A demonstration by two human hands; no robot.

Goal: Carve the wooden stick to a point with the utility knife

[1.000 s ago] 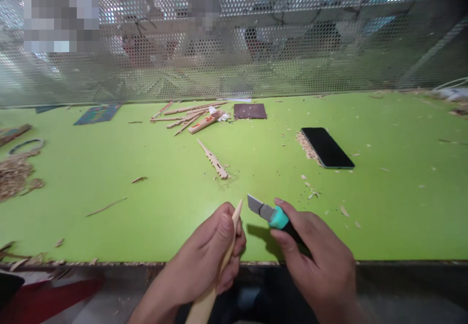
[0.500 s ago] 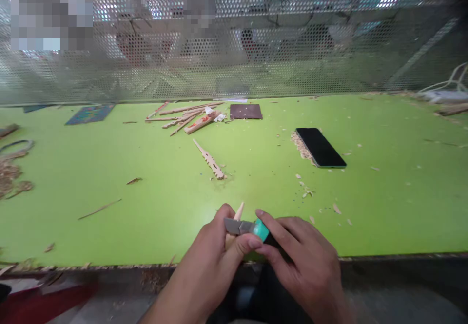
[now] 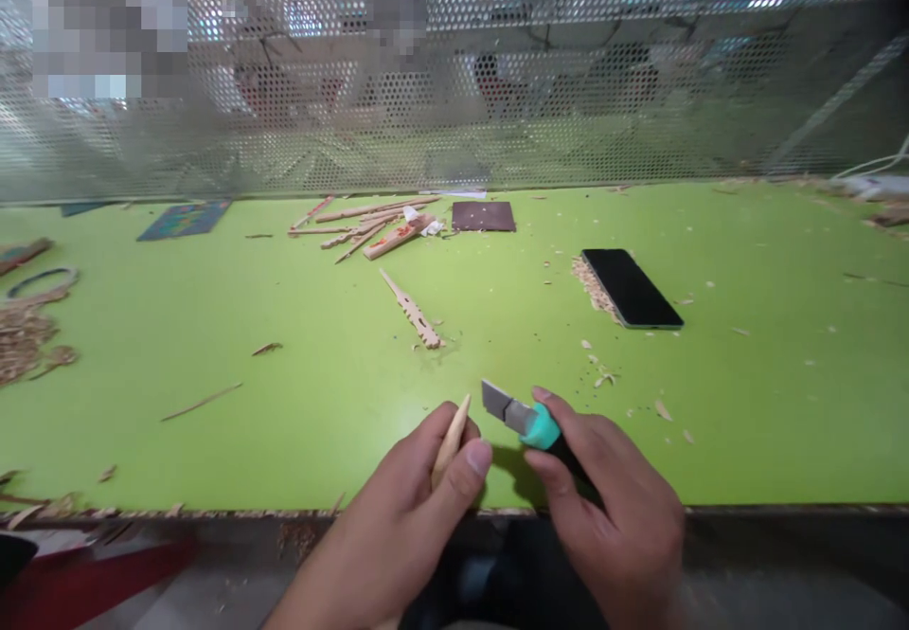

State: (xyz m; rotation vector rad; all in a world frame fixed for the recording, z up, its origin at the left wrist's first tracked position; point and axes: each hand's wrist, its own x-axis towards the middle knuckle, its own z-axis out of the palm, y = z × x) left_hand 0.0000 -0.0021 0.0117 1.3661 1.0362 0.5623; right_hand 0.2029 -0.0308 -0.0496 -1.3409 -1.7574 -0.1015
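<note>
My left hand [image 3: 408, 507] grips a pale wooden stick [image 3: 453, 436] whose pointed tip sticks up past my thumb, over the near edge of the green table [image 3: 213, 327]. My right hand [image 3: 611, 507] holds a utility knife [image 3: 522, 417] with a teal collar and a bare grey blade. The blade points up and left, a short gap to the right of the stick's tip, not touching it.
A notched wooden piece [image 3: 412, 310] lies beyond my hands. Several sticks [image 3: 369, 223] and a brown sandpaper sheet [image 3: 484, 216] lie near the perforated back screen [image 3: 454, 90]. A black phone [image 3: 632, 287] lies right of centre. Wood shavings [image 3: 28, 341] pile at the left.
Half a second ago the blade lay across the stick near its tip. Now my right hand has drawn the knife away to the right, and the stick's point shows again.
</note>
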